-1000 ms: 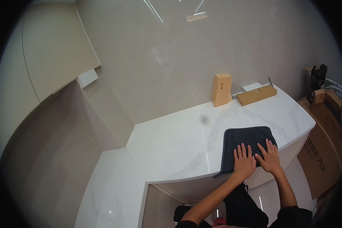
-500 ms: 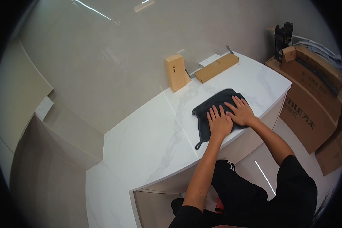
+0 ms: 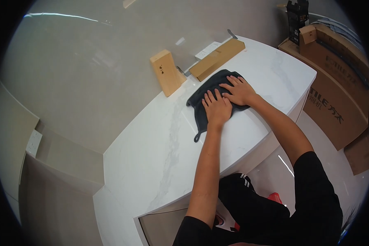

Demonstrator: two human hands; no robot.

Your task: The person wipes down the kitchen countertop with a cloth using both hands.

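Dark cloth (image 3: 201,110) beneath two flat, open hands (image 3: 218,110).

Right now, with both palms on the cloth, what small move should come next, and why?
I'd probably draw the dark cloth slightly back toward the person, keeping the left hand and right hand flat. Its far edge lies close to the long cardboard box, while bare countertop shows on the near side, so pulling back looks safer than pushing forward.

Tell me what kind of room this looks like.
Possibly a kitchen being fitted out: there's a white marbled counter, a beige cabinet, and large printed cardboard beyond the counter's end.
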